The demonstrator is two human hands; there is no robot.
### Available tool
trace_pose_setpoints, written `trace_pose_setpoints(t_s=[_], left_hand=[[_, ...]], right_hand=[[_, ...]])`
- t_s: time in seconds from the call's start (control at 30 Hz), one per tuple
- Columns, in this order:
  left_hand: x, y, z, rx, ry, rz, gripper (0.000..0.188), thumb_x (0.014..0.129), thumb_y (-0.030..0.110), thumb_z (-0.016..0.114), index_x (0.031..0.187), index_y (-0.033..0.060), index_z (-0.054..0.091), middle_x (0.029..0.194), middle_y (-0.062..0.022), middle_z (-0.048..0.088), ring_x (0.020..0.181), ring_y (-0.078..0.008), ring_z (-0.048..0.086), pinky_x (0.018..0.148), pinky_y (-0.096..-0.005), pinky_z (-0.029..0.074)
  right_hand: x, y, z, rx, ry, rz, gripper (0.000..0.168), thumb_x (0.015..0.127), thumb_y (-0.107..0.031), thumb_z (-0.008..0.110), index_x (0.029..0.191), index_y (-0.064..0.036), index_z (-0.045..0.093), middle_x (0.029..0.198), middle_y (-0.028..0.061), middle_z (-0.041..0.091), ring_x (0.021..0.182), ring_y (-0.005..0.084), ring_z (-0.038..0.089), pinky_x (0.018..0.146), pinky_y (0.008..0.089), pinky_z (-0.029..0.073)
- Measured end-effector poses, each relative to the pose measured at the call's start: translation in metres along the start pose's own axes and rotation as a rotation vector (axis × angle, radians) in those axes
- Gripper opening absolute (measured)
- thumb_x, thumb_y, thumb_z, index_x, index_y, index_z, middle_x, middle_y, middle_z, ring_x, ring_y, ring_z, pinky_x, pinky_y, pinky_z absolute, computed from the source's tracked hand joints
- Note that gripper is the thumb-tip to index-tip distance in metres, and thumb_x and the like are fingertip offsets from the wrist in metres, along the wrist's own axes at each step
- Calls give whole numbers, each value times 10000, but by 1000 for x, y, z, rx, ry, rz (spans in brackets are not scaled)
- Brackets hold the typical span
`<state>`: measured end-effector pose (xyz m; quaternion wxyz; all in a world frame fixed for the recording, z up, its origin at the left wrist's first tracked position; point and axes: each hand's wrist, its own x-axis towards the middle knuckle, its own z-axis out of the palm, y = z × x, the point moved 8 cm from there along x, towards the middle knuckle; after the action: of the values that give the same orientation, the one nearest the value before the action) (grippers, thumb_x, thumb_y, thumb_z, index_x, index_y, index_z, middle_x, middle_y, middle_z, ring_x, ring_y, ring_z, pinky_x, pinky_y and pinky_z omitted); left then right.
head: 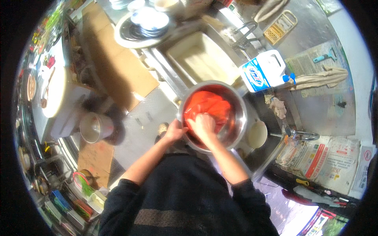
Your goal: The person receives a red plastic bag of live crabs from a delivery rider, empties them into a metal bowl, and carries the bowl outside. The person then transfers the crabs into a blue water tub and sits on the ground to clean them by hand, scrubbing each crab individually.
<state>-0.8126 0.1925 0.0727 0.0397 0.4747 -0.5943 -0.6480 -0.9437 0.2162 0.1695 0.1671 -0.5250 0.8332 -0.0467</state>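
Note:
A deep stainless steel bowl (pixel 242 118) is in front of me, by the near corner of the sink. Crumpled red material (pixel 206 101), glossy and either plastic or cloth, lies inside it. My left hand (pixel 176 130) grips the bowl's left rim, the thumb over the edge. Down inside the bowl, my right hand (pixel 203 125) is curled into a fist against the red material and seems to grasp it; the fingertips are hidden.
Beyond the bowl sits a rectangular cream basin (pixel 203 59) in the sink. A white detergent jug (pixel 264 70) stands to the right, near a faucet (pixel 246 34). A cream container (pixel 257 134) is close to the bowl's right side. Stacked bowls (pixel 150 19) are at the back; a white bucket (pixel 94 128) is at left.

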Motion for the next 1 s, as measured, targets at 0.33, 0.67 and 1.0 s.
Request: trace_pose_setpoints(t_s=[0.33,0.67,1.0], left_hand=[[-4,3,4,-149,8,-2,403,766,127,680,1095,-34,512,1010,-195,606,952,-273,591,838,-384,464],[12,-17,15,-162,38,36,403,776,131,673,1110,-28,514,1028,-201,603,979,-268,588,868,-383,457],[-1,8,3,-95,42,42,379,765,127,680,1075,-26,523,969,-187,614,926,-261,598,822,-376,471]], right_hand=[[-39,107,-84,396,186,173,221,767,-173,644,657,0,562,611,174,558,552,245,540,548,386,424],[-74,113,-201,660,208,342,108,789,-67,618,708,3,615,631,-12,564,594,64,490,550,227,393],[-71,122,-247,444,250,180,123,760,-3,597,653,-23,539,603,-41,493,527,25,415,487,184,305]])
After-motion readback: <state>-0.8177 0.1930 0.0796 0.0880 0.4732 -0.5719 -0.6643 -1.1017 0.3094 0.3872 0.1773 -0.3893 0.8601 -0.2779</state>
